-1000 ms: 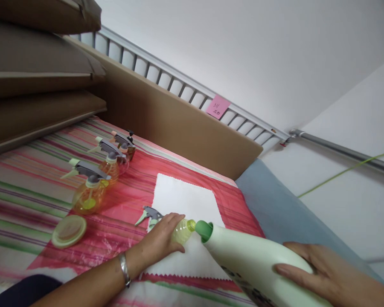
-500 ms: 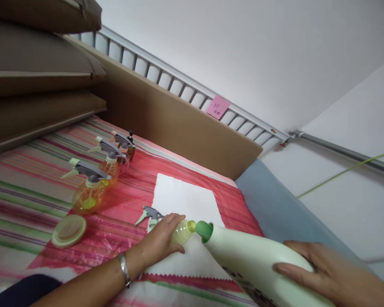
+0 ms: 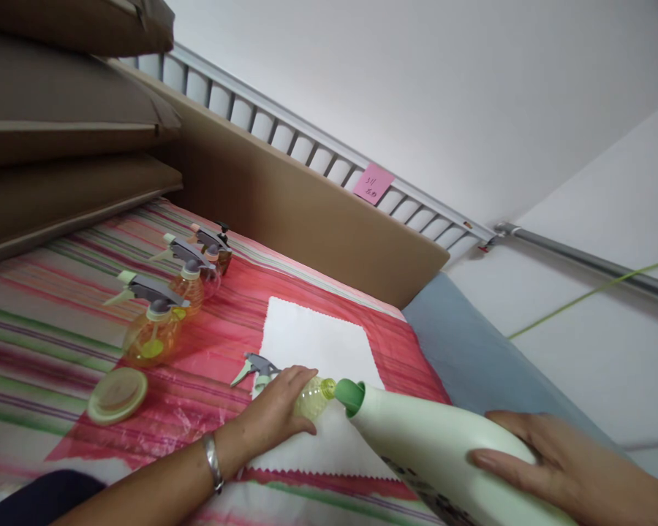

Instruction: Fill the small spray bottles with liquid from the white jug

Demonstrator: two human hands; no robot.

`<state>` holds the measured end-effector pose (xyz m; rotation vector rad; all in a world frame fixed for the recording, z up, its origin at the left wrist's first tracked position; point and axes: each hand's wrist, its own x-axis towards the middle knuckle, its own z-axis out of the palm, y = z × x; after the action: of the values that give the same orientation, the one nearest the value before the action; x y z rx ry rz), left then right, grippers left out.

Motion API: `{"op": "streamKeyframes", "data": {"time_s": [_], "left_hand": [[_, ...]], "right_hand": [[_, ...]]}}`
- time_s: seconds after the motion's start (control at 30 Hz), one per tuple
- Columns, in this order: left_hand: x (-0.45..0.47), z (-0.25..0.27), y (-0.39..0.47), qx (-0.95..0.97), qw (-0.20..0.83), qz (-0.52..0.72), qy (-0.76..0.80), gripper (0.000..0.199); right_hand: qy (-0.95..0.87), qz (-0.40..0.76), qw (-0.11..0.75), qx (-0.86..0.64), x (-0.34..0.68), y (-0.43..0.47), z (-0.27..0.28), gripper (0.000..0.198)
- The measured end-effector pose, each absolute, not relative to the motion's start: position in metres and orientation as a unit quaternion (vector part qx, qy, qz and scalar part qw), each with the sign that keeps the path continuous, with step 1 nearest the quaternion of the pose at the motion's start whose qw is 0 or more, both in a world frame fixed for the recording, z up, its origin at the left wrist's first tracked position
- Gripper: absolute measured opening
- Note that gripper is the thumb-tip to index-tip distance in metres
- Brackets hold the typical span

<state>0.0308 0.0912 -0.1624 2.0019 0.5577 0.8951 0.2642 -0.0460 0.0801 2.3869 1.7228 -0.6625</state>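
Observation:
My left hand [image 3: 285,405] grips a small clear yellow spray bottle [image 3: 314,398] whose neck is uncapped. In my right hand [image 3: 564,453] is a large pale green detergent bottle [image 3: 439,435], tilted with its green spout [image 3: 350,396] against or right beside the small bottle's mouth. Whether liquid is flowing I cannot tell. Just beyond my left hand lies a grey and green spray trigger head [image 3: 256,367], partly hidden by the hand. Beneath the small bottle is a white cloth [image 3: 323,329] with zigzag edges.
Several trigger spray bottles [image 3: 153,336] stand to the left on the striped cloth [image 3: 44,343], with a round pale green lid [image 3: 117,396] nearer me. Stacked brown cushions [image 3: 77,131] rise at far left. A brown board [image 3: 296,212] stands along the radiator [image 3: 312,150].
Almost nothing differs. Both hands and both bottles hold nearly the same place.

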Motion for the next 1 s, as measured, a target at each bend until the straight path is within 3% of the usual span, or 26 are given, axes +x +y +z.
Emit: {"op": "streamKeyframes", "data": {"time_s": [1.0], "left_hand": [[0.0318,-0.165,0.0914,0.797,0.425,0.365,0.225,0.082]], "right_hand": [[0.558,-0.23,0.076,0.794,0.2641,-0.044,0.0834,0.029]]}}
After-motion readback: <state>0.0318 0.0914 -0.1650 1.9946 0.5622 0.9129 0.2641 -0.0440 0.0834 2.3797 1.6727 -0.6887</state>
